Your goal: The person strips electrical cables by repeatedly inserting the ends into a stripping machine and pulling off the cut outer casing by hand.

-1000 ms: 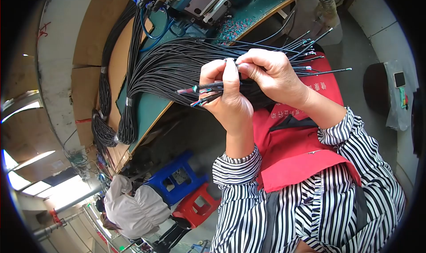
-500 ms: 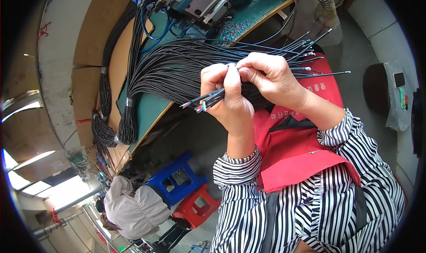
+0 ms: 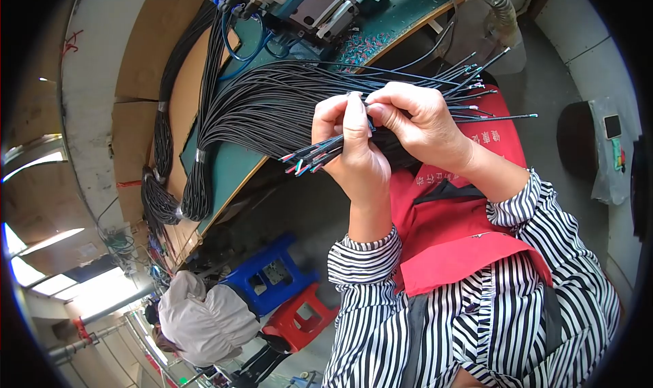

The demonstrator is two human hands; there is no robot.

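Curled closed, my left hand [image 3: 354,140] has a small bunch of wires [image 3: 313,154] gripped in its fist, the thumb laid up along the front. The bunch sticks out on the left of that hand, its black ends splayed and showing red, green, white and blue tips. My right hand [image 3: 418,119] is just beside it on the right, fingers bent, with thumb and forefinger brought close together near the tip of my left thumb. Something dark shows at those fingertips, but it is too small and too covered for me to tell whether they have hold of it.

Behind both hands runs a big bundle of black wires [image 3: 272,92]. To the left of my hands it fans across the green table [image 3: 235,174] and narrows at a pale tie [image 3: 199,155]; past my right hand its loose ends spread out, many with pale tips. Above my hands a machine [image 3: 320,10] with blue tubes stands on the table, and coloured scraps [image 3: 364,48] lie next to it.

Below my hands are my red apron [image 3: 435,218] and my striped sleeves [image 3: 364,259], both cuffs turned back. Well below and to the left of my left hand are a blue stool [image 3: 248,282], a red stool [image 3: 289,323] and another person [image 3: 204,320] in a pale top, bent over.
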